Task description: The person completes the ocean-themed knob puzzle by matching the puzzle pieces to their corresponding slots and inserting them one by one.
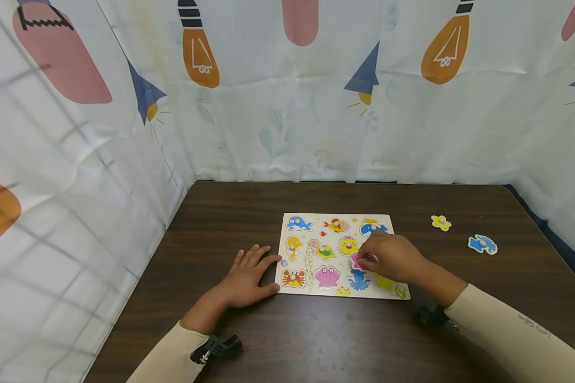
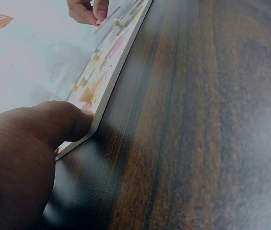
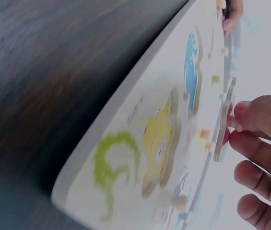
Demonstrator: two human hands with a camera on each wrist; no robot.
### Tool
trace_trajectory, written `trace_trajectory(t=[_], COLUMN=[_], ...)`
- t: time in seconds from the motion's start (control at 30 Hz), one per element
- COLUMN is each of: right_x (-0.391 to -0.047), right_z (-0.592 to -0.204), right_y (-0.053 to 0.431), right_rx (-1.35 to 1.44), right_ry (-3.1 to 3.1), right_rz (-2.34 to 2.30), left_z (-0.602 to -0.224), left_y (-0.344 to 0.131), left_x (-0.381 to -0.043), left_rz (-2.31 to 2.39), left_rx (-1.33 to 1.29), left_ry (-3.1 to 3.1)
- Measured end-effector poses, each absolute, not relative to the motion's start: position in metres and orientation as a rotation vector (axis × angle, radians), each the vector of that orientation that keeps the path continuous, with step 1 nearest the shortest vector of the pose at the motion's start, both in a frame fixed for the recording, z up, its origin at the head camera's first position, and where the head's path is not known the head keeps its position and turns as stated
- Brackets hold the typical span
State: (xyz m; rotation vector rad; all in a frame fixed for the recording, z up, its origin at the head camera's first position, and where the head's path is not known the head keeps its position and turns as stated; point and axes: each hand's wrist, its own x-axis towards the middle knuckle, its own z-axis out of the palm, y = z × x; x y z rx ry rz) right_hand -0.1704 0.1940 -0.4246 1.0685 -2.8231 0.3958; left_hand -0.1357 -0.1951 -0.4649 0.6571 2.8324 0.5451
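Note:
My right hand (image 1: pixel 393 258) pinches the small knob of a pink puzzle piece (image 3: pixel 224 122) between thumb and forefinger. In the right wrist view the piece stands tilted, apart from the wooden puzzle board (image 1: pixel 326 291), and the other fingers are loosely bent. My left hand (image 1: pixel 249 279) lies at the board's left edge with its fingers spread, the thumb (image 2: pixel 73 122) touching the near left corner. Near the pink piece on the board are a blue octopus (image 1: pixel 359 280), a pink shell (image 1: pixel 327 276) and a yellow octopus (image 1: pixel 347 245). A yellow star (image 1: pixel 385 282) is partly hidden by my right hand.
To the right of the board, on the dark wooden table (image 1: pixel 316 340), lie a yellow flower piece (image 1: pixel 441 223) and a blue sea-animal piece (image 1: pixel 482 244). A white patterned curtain (image 1: pixel 287 133) hangs along the table's back and left side.

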Motion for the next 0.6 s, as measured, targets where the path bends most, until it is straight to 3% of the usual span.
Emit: trace_trajectory(t=[0.6], right_x=[-0.169], right_z=[-0.429], right_y=[0.163], right_rx=[1.197], right_ry=[-2.757], right_rz=[0.447], left_z=[-0.462], left_y=[-0.193], left_x=[-0.137], left_rz=[0.457], left_rx=[0.621], left_ry=[2.824])
